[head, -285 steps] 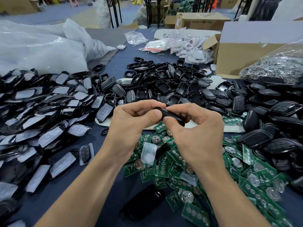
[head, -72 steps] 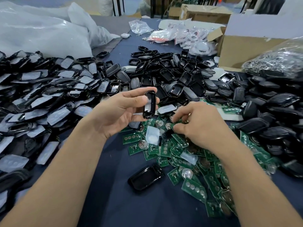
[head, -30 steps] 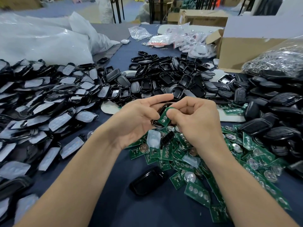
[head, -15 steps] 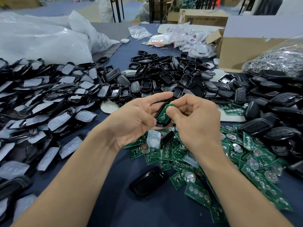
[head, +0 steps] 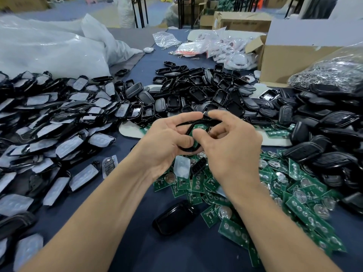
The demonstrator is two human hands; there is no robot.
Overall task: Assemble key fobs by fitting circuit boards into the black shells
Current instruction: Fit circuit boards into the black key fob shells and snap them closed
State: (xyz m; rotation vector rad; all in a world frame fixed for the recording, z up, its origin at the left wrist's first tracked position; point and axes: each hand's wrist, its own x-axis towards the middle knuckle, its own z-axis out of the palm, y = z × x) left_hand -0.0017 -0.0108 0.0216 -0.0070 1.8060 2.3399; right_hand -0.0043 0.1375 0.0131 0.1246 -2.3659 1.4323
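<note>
My left hand (head: 167, 140) cups a black shell half (head: 186, 148) above the table's middle. A green circuit board (head: 200, 127) lies inside that shell. My right hand (head: 229, 142) presses its thumb on the board, with its fingertips on the shell's far rim. Under both hands spreads a heap of green circuit boards (head: 275, 193) with coin cells. Empty black shells (head: 196, 95) are piled just beyond my hands. A single black shell (head: 174, 216) lies face down between my forearms.
Shells with white button pads (head: 49, 122) cover the left side. Closed black fobs (head: 324, 138) are stacked at the right. A cardboard box (head: 290, 61), a bag of metal rings (head: 332, 71) and white plastic bags (head: 49, 50) stand at the back.
My right hand picked a green board from the heap and brought it to the shell in my left hand. The board has gone from tilted at the rim to lying inside the shell.
</note>
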